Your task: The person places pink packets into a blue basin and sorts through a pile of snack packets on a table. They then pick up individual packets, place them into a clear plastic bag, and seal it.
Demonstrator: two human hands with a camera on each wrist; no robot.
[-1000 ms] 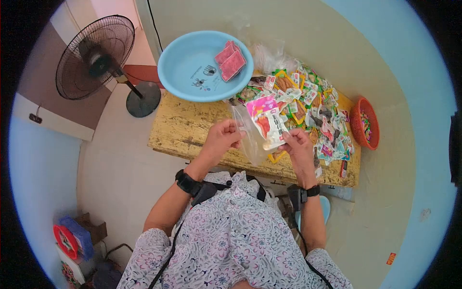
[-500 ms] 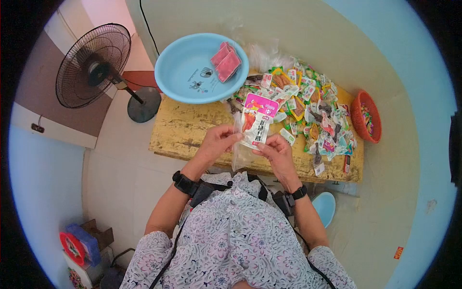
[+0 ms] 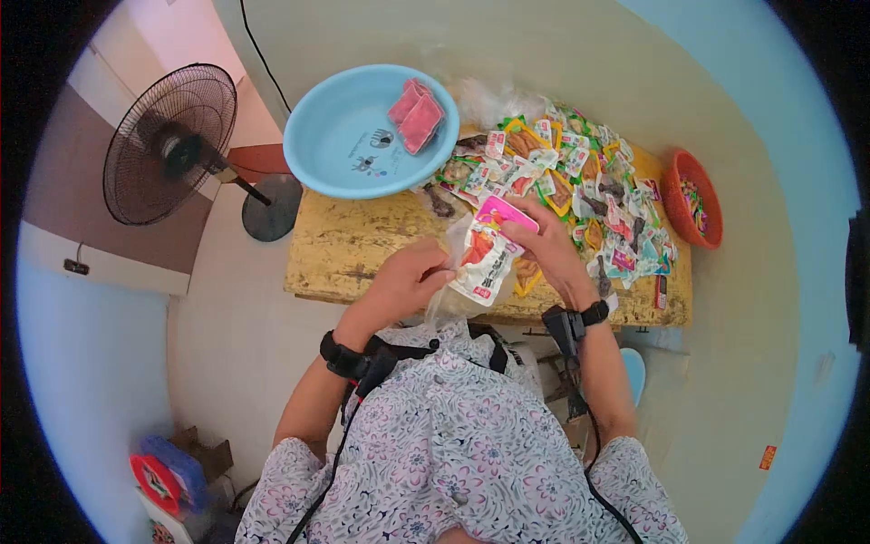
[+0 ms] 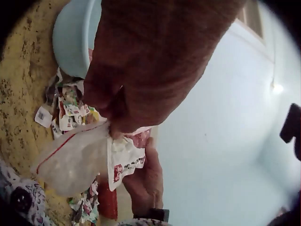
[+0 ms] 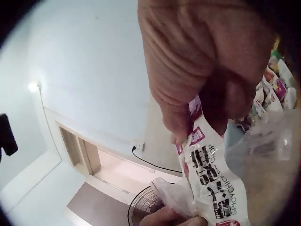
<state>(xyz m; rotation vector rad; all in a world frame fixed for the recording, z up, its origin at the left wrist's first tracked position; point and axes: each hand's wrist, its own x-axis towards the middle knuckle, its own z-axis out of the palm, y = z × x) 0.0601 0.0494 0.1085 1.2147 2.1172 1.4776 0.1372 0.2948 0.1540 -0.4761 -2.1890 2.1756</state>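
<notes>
My right hand (image 3: 551, 249) grips a white and pink snack packet (image 3: 485, 258) by its pink end, thumb on the front. In the right wrist view, the packet's face (image 5: 209, 183) reads "spicy chicken chop". Left of it, my left hand (image 3: 408, 281) pinches a clear plastic zip bag (image 3: 442, 311), whose red-lined edge shows on the bag (image 4: 75, 160) in the left wrist view. The packet's lower end overlaps the bag, close by the left fingertips. Both hands are over the front of the worn yellow table (image 3: 340, 249).
A heap of snack packets (image 3: 580, 177) covers the table's right side. Behind the left hand stands a blue basin (image 3: 331, 136) holding pink packs (image 3: 419, 118). An orange basket (image 3: 711, 204) with small wrapped pieces sits far right. A standing fan (image 3: 172, 145) is at left.
The right hand has shifted its hold from the packet's lower end to its pink upper end. The packet has tilted, while the left hand keeps its pinch on the bag.
</notes>
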